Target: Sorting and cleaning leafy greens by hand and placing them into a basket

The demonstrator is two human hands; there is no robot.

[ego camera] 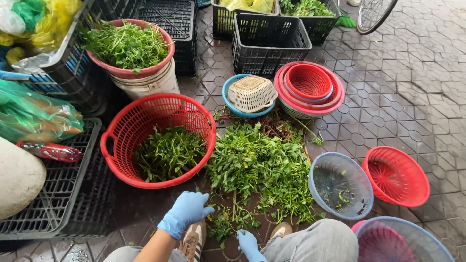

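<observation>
A cream woven basket [252,93] sits upturned in a blue bowl [231,104], beside stacked red colanders [309,88]. Behind them stands a black crate [270,44], and a bicycle wheel [374,14] shows at the top edge. An empty red basket [396,176] lies tilted at right.

bicycle wheel [374,14] cut off at top edge, right hand [250,245] partly behind knee

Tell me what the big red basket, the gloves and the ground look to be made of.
The big red basket looks like moulded plastic: glossy, with a regular lattice of slots. The gloves on the left hand and right hand seem thin rubbery material, perhaps nitrile: matte blue, clinging and wrinkled. The ground appears to be dark patterned paving tile, with a damp sheen.
</observation>
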